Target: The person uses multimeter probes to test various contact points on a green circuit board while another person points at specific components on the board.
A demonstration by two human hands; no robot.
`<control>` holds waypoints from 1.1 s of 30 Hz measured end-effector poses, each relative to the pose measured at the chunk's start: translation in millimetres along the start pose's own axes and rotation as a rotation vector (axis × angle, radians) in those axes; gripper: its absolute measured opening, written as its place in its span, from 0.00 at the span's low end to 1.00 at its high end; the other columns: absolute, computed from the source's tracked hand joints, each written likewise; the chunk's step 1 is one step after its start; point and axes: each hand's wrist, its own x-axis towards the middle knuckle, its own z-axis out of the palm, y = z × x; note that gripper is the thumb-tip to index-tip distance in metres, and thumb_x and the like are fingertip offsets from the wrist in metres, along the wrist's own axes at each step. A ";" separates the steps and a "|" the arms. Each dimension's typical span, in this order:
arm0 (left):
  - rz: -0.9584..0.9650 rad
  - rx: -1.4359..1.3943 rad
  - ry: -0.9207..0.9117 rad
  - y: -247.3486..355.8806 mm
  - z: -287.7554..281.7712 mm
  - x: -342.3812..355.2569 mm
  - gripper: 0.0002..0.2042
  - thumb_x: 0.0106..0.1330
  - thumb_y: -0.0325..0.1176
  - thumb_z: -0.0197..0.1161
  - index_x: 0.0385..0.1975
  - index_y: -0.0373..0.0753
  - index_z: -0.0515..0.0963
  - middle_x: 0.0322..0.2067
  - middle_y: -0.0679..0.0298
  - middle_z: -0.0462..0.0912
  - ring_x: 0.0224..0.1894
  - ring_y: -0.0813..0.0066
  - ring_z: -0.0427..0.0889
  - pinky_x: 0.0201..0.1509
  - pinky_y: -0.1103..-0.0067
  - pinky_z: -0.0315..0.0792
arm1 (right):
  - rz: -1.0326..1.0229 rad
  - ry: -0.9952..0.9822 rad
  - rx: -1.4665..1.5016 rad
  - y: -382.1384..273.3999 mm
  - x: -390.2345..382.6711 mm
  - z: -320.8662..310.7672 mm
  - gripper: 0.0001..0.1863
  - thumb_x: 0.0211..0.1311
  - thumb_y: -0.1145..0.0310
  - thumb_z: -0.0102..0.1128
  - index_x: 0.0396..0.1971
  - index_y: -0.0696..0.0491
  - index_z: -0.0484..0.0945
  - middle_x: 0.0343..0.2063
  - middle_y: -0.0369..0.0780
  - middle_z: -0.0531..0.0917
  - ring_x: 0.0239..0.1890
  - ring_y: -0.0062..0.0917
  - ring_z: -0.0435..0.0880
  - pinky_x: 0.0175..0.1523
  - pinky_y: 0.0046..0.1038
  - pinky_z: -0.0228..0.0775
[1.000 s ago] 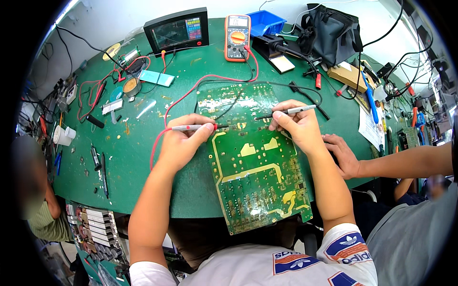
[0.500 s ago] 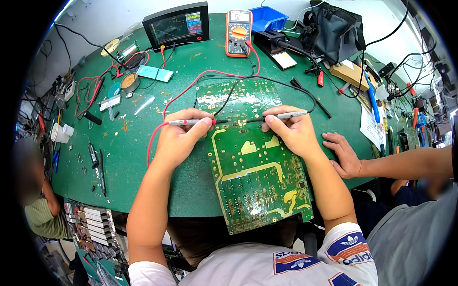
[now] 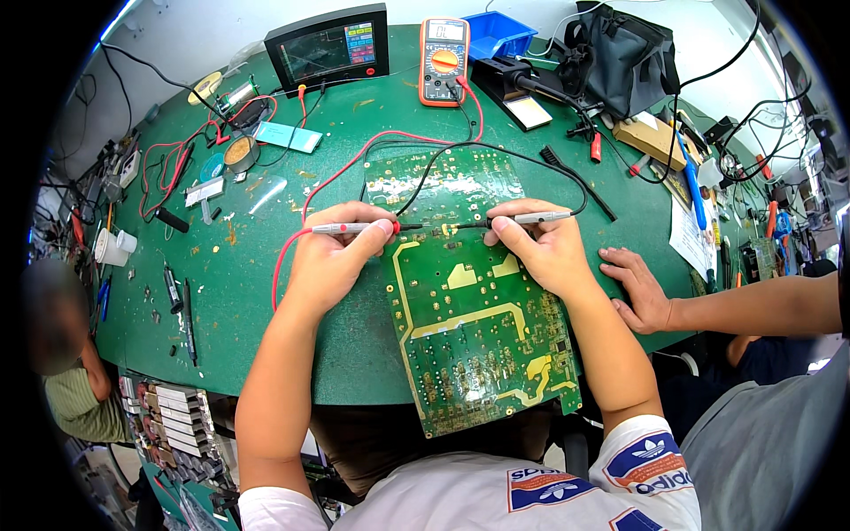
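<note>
A large green circuit board (image 3: 460, 310) lies across the front edge of the green table, its traces and solder points facing up. My left hand (image 3: 332, 252) is closed on a grey test probe (image 3: 345, 227) with a red lead, its tip pointing right over the board's upper part. In my right hand (image 3: 542, 246) is a second grey test probe (image 3: 540, 216) with a black lead, pointing left. The two tips face each other a short way apart; whether they touch the board I cannot tell. Both leads run to an orange multimeter (image 3: 443, 62) standing at the back.
A co-worker's hand (image 3: 636, 288) rests on the table to the right. Behind are a black-framed screen (image 3: 328, 49), a blue bin (image 3: 498, 35) and a black bag (image 3: 620, 57). A black brush (image 3: 575, 181) lies right of the board, pens (image 3: 189, 323) at left.
Both hands stay almost in place. The right probe's tip and the black lead have shifted very slightly; the multimeter looks the same.
</note>
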 end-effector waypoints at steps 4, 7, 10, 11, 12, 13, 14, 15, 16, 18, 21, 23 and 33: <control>-0.018 -0.014 -0.008 0.0 -2.4 -1.4 0.09 0.63 0.30 0.64 0.36 0.31 0.83 0.28 0.63 0.84 0.30 0.80 0.79 0.34 0.83 0.72 | 0.016 0.011 0.011 0.9 -0.5 1.3 0.11 0.64 0.69 0.65 0.41 0.59 0.82 0.27 0.35 0.86 0.24 0.08 0.74 0.28 0.14 0.63; -0.025 0.002 0.002 1.3 -3.0 -2.1 0.09 0.63 0.30 0.64 0.36 0.31 0.83 0.28 0.63 0.84 0.30 0.80 0.79 0.34 0.83 0.72 | 0.012 -0.003 -0.018 -1.0 -1.3 1.0 0.10 0.65 0.69 0.64 0.41 0.59 0.82 0.28 0.36 0.86 0.30 0.13 0.80 0.34 0.17 0.69; 0.004 0.039 0.014 -3.6 -3.6 -2.3 0.09 0.63 0.31 0.64 0.36 0.31 0.83 0.28 0.63 0.84 0.29 0.81 0.79 0.33 0.83 0.72 | -0.004 -0.013 -0.016 -2.2 -2.3 0.2 0.09 0.65 0.70 0.64 0.41 0.60 0.82 0.28 0.37 0.86 0.33 0.16 0.82 0.38 0.20 0.73; 0.034 0.043 0.006 -4.5 -4.8 -1.8 0.09 0.63 0.31 0.65 0.36 0.31 0.83 0.27 0.63 0.84 0.29 0.81 0.79 0.33 0.83 0.72 | 0.001 -0.024 -0.039 -1.5 -3.4 -0.6 0.09 0.65 0.71 0.64 0.40 0.60 0.82 0.28 0.37 0.86 0.33 0.16 0.82 0.38 0.20 0.73; 0.042 0.024 -0.011 -6.6 -3.9 -0.3 0.09 0.64 0.31 0.65 0.36 0.33 0.83 0.27 0.64 0.84 0.29 0.81 0.79 0.33 0.82 0.72 | 0.001 -0.025 -0.008 0.7 -5.2 -3.1 0.09 0.65 0.71 0.64 0.40 0.60 0.82 0.28 0.37 0.86 0.32 0.16 0.82 0.38 0.20 0.74; 0.059 0.007 -0.026 -9.0 -5.3 0.0 0.08 0.64 0.32 0.66 0.37 0.34 0.84 0.27 0.66 0.84 0.29 0.82 0.79 0.33 0.82 0.73 | -0.009 -0.029 0.019 2.3 -4.0 -2.3 0.09 0.65 0.70 0.64 0.40 0.61 0.82 0.28 0.36 0.86 0.31 0.16 0.82 0.37 0.20 0.74; 0.027 -0.009 -0.020 -8.5 0.3 1.8 0.08 0.64 0.31 0.66 0.36 0.33 0.84 0.27 0.65 0.84 0.29 0.81 0.79 0.33 0.83 0.73 | -0.010 -0.018 0.001 5.0 -4.8 -5.5 0.09 0.65 0.70 0.64 0.40 0.61 0.82 0.28 0.36 0.86 0.31 0.15 0.82 0.36 0.19 0.73; -0.005 -0.016 -0.010 -4.1 2.1 1.0 0.08 0.63 0.30 0.65 0.36 0.32 0.83 0.27 0.64 0.84 0.28 0.80 0.80 0.33 0.83 0.73 | -0.015 -0.011 -0.011 5.0 -3.8 -6.9 0.09 0.64 0.70 0.64 0.39 0.60 0.82 0.27 0.36 0.85 0.30 0.14 0.81 0.35 0.18 0.73; 0.006 -0.020 0.001 -1.8 0.1 -0.3 0.07 0.63 0.29 0.65 0.35 0.31 0.83 0.27 0.63 0.84 0.28 0.80 0.80 0.33 0.83 0.73 | -0.032 -0.026 -0.056 3.6 -0.3 -6.7 0.09 0.65 0.69 0.64 0.39 0.60 0.82 0.27 0.35 0.85 0.29 0.13 0.81 0.33 0.18 0.72; 0.013 -0.022 0.017 0.0 -2.5 -4.7 0.07 0.63 0.28 0.65 0.34 0.30 0.83 0.26 0.62 0.84 0.27 0.79 0.80 0.32 0.83 0.73 | -0.059 -0.046 -0.052 5.8 2.5 -1.4 0.09 0.65 0.68 0.64 0.39 0.58 0.83 0.27 0.35 0.86 0.27 0.11 0.79 0.31 0.16 0.70; 0.037 -0.031 0.017 2.8 -1.7 -4.6 0.07 0.62 0.27 0.64 0.34 0.29 0.82 0.26 0.61 0.84 0.27 0.79 0.79 0.32 0.83 0.72 | -0.117 -0.048 -0.025 5.0 2.8 0.6 0.10 0.65 0.67 0.63 0.39 0.58 0.83 0.23 0.33 0.84 0.24 0.10 0.78 0.29 0.18 0.69; 0.051 -0.027 0.014 2.7 -2.5 -5.6 0.07 0.62 0.27 0.64 0.34 0.29 0.82 0.26 0.61 0.84 0.26 0.79 0.79 0.32 0.83 0.72 | -0.100 -0.048 -0.077 0.4 2.2 -2.1 0.10 0.65 0.67 0.63 0.39 0.58 0.83 0.24 0.34 0.85 0.25 0.12 0.79 0.31 0.19 0.71; 0.107 -0.078 -0.027 -6.0 -0.7 -4.7 0.07 0.62 0.29 0.64 0.33 0.29 0.81 0.24 0.61 0.83 0.22 0.79 0.77 0.24 0.83 0.66 | -0.088 -0.071 0.180 11.7 11.7 -11.3 0.12 0.72 0.62 0.56 0.35 0.57 0.76 0.21 0.35 0.82 0.22 0.16 0.78 0.28 0.20 0.68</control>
